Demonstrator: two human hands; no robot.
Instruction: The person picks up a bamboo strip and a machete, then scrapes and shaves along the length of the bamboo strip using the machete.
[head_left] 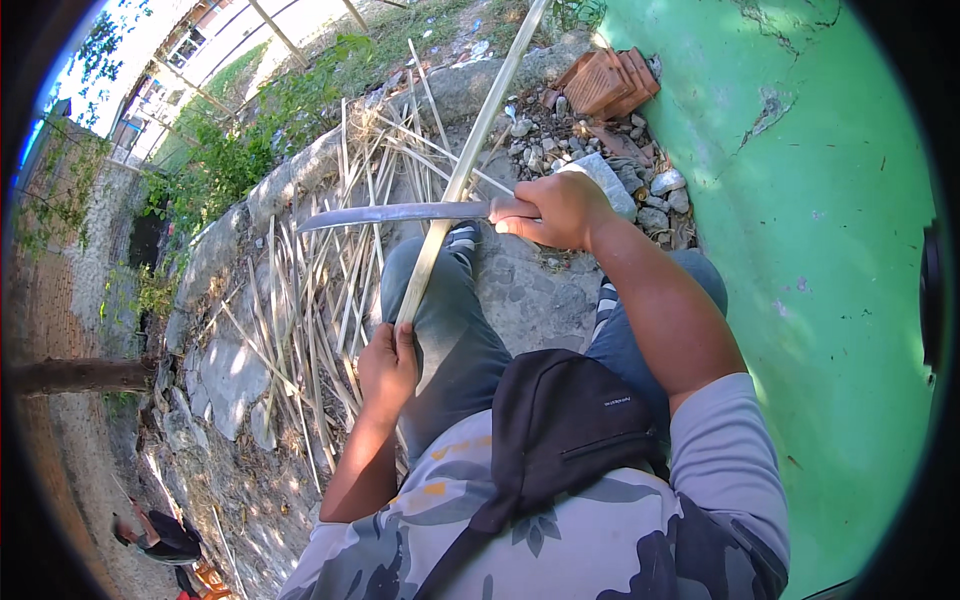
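My left hand (387, 367) is closed around the near end of a long, pale bamboo strip (479, 138). The strip slants up and away to the right, past the top edge of the view. My right hand (562, 212) grips the handle of a long curved knife (395, 213). Its grey blade points left and lies across the strip, above my left knee. Whether the blade presses into the bamboo or only rests on it, I cannot tell.
Many split bamboo strips (312, 320) lie heaped on the stony ground at left. Rubble (655, 205) and stacked clay tiles (606, 84) sit ahead, beside a green painted surface (800, 250). A black bag (575, 430) hangs across my front. Another person (165, 537) is at lower left.
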